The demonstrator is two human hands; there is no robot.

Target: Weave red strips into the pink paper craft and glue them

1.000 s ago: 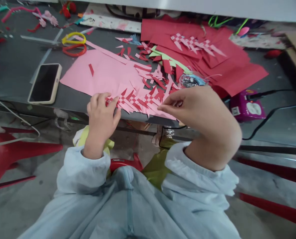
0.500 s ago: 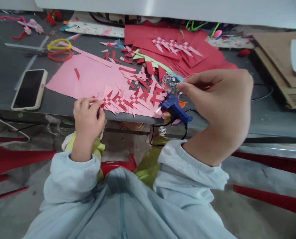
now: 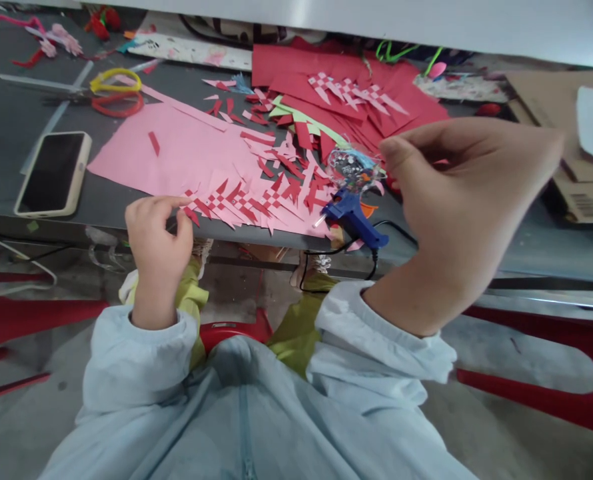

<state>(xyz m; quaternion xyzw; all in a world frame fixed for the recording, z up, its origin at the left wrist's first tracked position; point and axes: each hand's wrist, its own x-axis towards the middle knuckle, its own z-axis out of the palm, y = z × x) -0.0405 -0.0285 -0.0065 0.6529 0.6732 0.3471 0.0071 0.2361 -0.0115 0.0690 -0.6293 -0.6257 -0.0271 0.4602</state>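
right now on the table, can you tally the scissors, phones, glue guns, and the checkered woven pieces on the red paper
Scissors: 1
Phone: 1
Blue glue gun: 1
Checkered woven pieces on the red paper: 3
Total: 6

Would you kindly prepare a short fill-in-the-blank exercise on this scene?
1. The glue gun is coloured ____.
2. The phone lies to the ____ of the pink sheet.
3. The left hand is nearer the phone than the ____ hand.
4. The large sheets at the back are ____.

Missing words: blue; left; right; red.
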